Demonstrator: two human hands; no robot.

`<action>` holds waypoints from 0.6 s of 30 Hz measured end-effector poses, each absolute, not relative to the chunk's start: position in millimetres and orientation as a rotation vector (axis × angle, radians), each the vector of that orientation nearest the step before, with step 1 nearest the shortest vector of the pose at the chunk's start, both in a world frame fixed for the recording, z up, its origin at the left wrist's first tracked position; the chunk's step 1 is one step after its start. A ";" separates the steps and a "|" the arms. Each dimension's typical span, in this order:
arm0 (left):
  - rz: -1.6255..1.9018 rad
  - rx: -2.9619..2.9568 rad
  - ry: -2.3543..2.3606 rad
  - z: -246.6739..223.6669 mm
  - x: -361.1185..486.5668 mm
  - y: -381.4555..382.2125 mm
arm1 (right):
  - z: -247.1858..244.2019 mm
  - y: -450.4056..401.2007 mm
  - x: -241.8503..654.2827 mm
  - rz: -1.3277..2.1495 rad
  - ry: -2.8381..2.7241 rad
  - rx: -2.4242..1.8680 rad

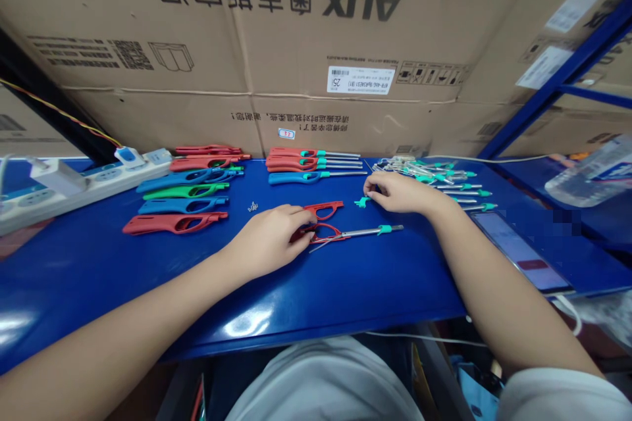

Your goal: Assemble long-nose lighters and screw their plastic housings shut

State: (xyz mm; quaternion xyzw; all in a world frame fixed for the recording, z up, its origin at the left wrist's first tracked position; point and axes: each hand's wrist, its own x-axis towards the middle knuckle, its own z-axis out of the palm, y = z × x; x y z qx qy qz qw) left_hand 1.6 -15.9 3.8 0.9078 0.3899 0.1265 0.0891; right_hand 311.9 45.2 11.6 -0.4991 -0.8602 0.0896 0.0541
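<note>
On the blue table, left hand holds red shell — looks like parts handling; right hand narrow at teal clip (can't tell if gripped). Next needs fine pinch.

My left forearm, bare, runs in from 8 o'clock, wrist nearly straight, and my left hand lies back up, fingers curled and thumb beneath, pointing toward 3 o'clock. My right forearm slants up from 4 o'clock; my right hand bends toward 9 o'clock, thumb and index fingertips close together.
</note>
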 end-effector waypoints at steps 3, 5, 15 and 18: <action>0.375 2.698 1.158 2.6 1.2 -15.7 | 8.5 46.8 311.3 0.285 -2.641 -1.495; 0.374 2.695 1.155 1.9 1.3 -15.3 | 5.5 48.2 309.2 0.279 -2.641 -1.489; 0.388 2.702 1.144 1.1 1.1 -14.0 | 11.2 45.1 304.1 0.227 -2.517 -1.497; 0.379 2.707 1.138 1.0 0.9 -14.4 | 12.6 42.3 304.2 0.333 -2.561 -1.534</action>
